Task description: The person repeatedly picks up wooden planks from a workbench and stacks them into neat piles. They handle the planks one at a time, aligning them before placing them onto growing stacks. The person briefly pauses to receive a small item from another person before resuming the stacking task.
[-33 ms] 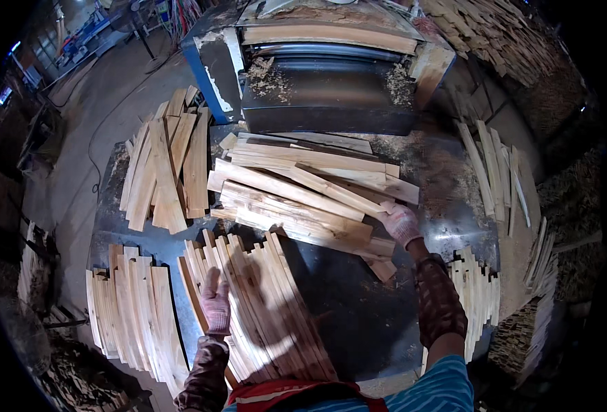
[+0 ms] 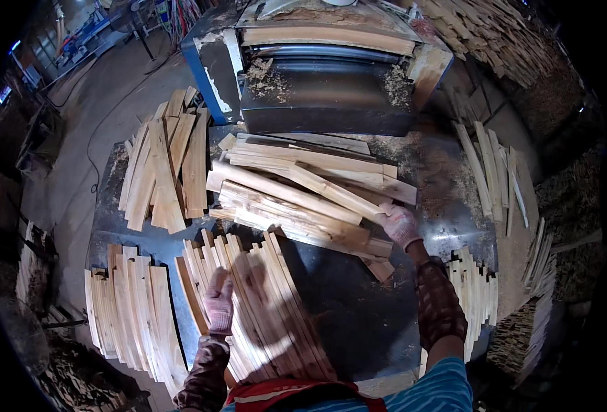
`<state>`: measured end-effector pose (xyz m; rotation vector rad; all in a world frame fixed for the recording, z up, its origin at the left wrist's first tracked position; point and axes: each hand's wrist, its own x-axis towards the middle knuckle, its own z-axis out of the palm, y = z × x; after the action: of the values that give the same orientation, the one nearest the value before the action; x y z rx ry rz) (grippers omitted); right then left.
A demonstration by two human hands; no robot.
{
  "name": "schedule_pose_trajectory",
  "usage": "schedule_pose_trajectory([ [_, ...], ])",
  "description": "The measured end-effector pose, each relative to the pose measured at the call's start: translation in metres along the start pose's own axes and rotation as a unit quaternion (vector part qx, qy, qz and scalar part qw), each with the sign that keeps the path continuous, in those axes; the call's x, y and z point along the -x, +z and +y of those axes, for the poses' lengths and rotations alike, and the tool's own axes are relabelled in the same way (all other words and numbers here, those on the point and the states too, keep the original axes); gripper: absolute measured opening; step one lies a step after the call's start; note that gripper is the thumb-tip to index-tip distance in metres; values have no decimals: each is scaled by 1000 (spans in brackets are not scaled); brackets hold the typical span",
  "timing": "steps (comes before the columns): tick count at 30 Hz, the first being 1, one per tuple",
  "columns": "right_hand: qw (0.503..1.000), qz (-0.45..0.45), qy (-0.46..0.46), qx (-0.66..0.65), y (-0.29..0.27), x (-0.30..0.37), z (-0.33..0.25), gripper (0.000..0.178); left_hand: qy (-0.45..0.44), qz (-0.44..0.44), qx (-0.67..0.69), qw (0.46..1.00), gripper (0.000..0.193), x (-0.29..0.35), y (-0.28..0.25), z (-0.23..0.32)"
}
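My right hand (image 2: pixel 399 225), in a pale pinkish work glove, is closed on the near right end of a wooden slat (image 2: pixel 331 191). That slat slants across a loose heap of planks (image 2: pixel 289 209) on the dark metal table. My left hand (image 2: pixel 219 302), gloved the same way, has its fingers stretched out. It is over the left part of a row of slats (image 2: pixel 269 309) packed side by side in front of me; whether it touches them I cannot tell. A single slat (image 2: pixel 190 295) stands slightly apart at the row's left edge.
Beyond the heap stands a large machine (image 2: pixel 327 89) with a roller, a dark sloping plate and wood shavings. Crossed planks (image 2: pixel 169 165) lie at the table's far left, stacked slats (image 2: pixel 135 316) at near left. More slats (image 2: pixel 474 288) stand at right. A cable (image 2: pixel 96 154) runs along the floor.
The slat in my right hand has tilted a little, showing more of its broad face. My left hand has shifted very slightly, staying over the row.
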<state>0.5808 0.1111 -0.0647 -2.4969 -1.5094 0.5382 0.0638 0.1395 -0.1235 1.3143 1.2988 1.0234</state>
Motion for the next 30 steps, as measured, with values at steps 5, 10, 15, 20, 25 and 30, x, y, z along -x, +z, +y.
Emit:
schedule_pose_trajectory([
  [5, 922, -100, -35, -372, 0, 49, 4, 32, -54, -146, 101, 983, 29, 14, 60, 43],
  [10, 816, -116, -29, -565, 30, 125, -67, 26, -126, -214, 184, 951, 49, 27, 102, 73],
  [15, 913, -155, -355, -130, 62, 190, -163, 56, -308, -223, 255, 889, 49, 36, 103, 93],
  [20, 945, 129, -295, 56, 86, 113, -155, 75, -372, -216, 342, 835, 48, 32, 45, 88],
  [25, 970, -32, -132, 203, 72, 26, -128, 84, -367, -280, 438, 772, 61, 28, 31, 86],
  [30, 959, -155, -125, -201, 34, 70, -144, 58, -325, -259, 500, 760, 57, 35, 23, 87],
])
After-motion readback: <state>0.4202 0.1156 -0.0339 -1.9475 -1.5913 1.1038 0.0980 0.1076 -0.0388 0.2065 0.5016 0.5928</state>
